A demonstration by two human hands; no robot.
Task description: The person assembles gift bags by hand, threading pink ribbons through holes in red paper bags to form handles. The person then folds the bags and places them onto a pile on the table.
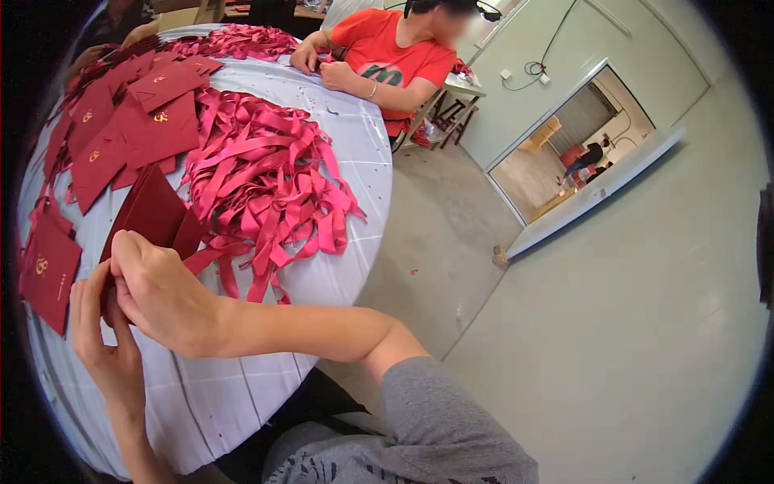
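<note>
A dark red folded card (155, 211) stands tilted above the round table (339, 137), held at its lower end by both hands. My right hand (161, 294) grips the card's lower edge from the right, fingers curled over it. My left hand (103, 335) pinches the same end from below and left. A large heap of red ribbon strips (266, 181) lies just right of the card. More red cards with gold emblems (137, 121) lie spread at the table's left and far side.
A person in an orange shirt (387, 56) sits at the far side of the table with both hands on ribbons. Stools stand behind them. A grey floor, a pale wall and a leaning mirror (580, 153) lie to the right.
</note>
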